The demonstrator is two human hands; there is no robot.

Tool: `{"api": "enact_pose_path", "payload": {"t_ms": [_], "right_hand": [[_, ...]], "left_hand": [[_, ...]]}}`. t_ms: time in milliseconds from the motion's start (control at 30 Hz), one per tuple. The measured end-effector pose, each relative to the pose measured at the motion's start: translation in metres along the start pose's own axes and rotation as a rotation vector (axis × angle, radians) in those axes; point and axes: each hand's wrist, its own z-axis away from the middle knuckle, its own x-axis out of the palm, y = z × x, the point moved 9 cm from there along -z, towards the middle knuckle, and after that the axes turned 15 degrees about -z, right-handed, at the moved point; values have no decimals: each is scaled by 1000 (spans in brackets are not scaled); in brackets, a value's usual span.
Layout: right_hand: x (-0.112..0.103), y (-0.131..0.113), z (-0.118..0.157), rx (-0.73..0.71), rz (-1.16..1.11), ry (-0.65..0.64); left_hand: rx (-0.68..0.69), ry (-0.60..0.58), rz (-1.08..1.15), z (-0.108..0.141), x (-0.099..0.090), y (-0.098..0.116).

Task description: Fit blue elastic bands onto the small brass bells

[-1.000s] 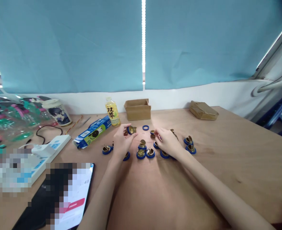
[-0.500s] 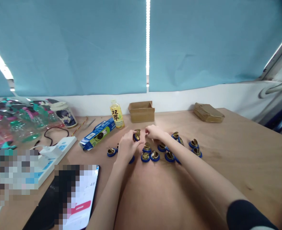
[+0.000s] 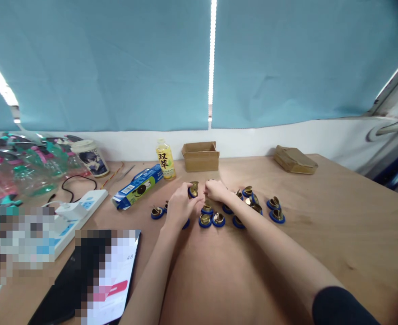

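Note:
My left hand (image 3: pixel 179 204) is closed around a round piece with a blue base and a brass-coloured metal top (image 3: pixel 193 189), its thumb pointing toward my right hand. Just to the right, my right hand (image 3: pixel 215 190) is closed in a pinch close to that piece; whatever lies between its fingertips is hidden. Similar blue-and-brass pieces lie about the hands: one (image 3: pixel 218 219) below and between them, one (image 3: pixel 157 212) at the left, and one (image 3: pixel 277 215) at the right. My right forearm covers part of the cluster.
Behind the hands stand an open cardboard box (image 3: pixel 201 162) and a yellow drink bottle (image 3: pixel 165 159). A blue carton (image 3: pixel 138 186), a power strip (image 3: pixel 80 216) and a phone (image 3: pixel 118 280) lie left. A flattened cardboard box (image 3: pixel 295 160) sits back right. Clear plastic bottles (image 3: pixel 33 174) crowd the far left.
My right hand and forearm have shifted slightly, uncovering some pieces at the right. The metal top in my left hand shows more fully. The view has tilted a little.

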Motion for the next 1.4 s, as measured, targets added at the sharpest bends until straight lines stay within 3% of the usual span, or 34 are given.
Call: {"api": "enact_pose_path", "payload": {"t_ms": [500,767,1400], "right_hand": [[-22,-1,1,-55,-129,-15],[-13,-3,2,-124,-177,-174],[-8,0,3,-153,-253,-259]], "left_hand": [[13,4,-5,1,-1,0],[17,-14,2,1,-1,0],[32,-20,0,2,0,0]]}}
